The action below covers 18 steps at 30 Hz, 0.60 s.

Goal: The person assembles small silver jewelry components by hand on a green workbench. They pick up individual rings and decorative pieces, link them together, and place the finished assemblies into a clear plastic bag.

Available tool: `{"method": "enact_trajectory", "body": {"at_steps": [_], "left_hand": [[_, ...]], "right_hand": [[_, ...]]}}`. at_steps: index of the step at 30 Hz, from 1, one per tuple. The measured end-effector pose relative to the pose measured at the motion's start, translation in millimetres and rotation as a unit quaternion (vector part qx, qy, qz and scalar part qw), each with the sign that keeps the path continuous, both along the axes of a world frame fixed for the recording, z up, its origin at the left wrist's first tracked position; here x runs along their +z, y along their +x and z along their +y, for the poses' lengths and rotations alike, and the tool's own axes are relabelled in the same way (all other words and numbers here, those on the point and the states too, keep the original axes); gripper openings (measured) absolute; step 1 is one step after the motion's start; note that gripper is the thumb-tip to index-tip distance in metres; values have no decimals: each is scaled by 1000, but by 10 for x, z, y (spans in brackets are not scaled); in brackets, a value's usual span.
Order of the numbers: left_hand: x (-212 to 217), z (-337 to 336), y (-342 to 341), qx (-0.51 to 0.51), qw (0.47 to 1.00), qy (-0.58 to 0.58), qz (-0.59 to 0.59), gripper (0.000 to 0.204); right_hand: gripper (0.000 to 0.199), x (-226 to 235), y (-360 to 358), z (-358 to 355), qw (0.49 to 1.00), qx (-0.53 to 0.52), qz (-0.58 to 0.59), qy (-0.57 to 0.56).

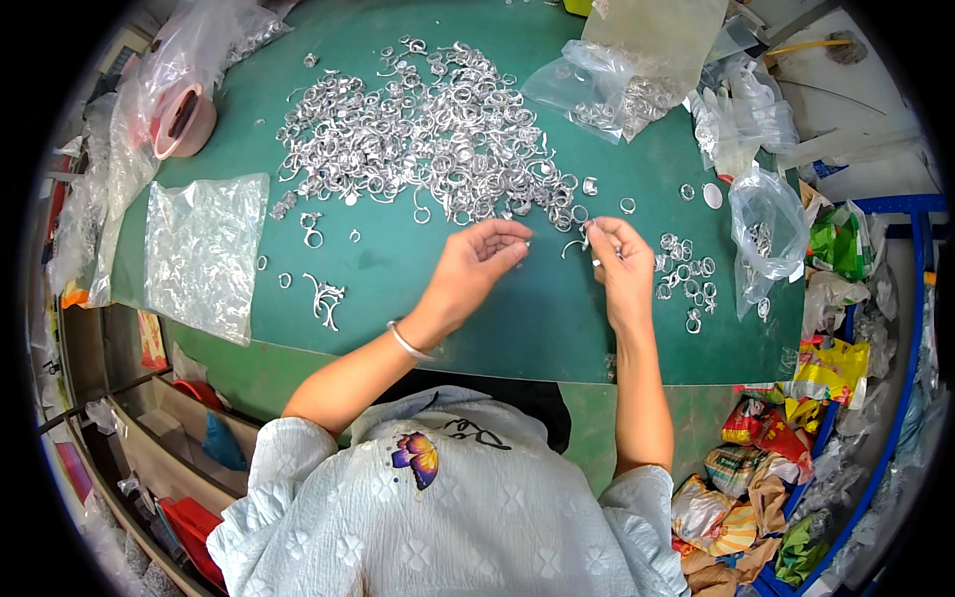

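Observation:
A large heap of silver-coloured metal rings (398, 139) is spread over the green tabletop (477, 333). At the near edge of the heap, my left hand (479, 267) is closed in a pinch, thumb against fingertips. A tiny pale bit shows at its tips, too small to name. My right hand (625, 267) is a little way off, its fingers curled round a small silver ring (619, 253), partly hidden by them. Just left of those fingers lies a curved silver piece (572, 245). Right of that hand sits a smaller group of rings (688, 271).
A flat clear plastic bag (204, 259) lies on the left, near several loose rings and a branched metal piece (324, 300). Bags of metal parts (597, 95) stand at the back right. An open clear bag (766, 224) and a pink container (185, 121) flank the table.

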<state>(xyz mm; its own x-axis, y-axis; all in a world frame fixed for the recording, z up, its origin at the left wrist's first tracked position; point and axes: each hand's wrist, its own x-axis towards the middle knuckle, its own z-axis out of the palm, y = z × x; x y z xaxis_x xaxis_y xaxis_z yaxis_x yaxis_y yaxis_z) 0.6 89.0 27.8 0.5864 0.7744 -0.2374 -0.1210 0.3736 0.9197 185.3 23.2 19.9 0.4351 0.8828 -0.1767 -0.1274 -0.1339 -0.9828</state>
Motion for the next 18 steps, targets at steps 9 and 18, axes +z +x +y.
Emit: {"method": "enact_trajectory", "body": {"at_steps": [9,18], "left_hand": [[9,-80,-131,-51,962,-208,-170,26],[81,-217,-181,-20,974,-165,-153,29]], "right_hand": [[13,284,-353,-279,975,33,220,-15],[14,169,-483,-341,955,66,288,7]]}}
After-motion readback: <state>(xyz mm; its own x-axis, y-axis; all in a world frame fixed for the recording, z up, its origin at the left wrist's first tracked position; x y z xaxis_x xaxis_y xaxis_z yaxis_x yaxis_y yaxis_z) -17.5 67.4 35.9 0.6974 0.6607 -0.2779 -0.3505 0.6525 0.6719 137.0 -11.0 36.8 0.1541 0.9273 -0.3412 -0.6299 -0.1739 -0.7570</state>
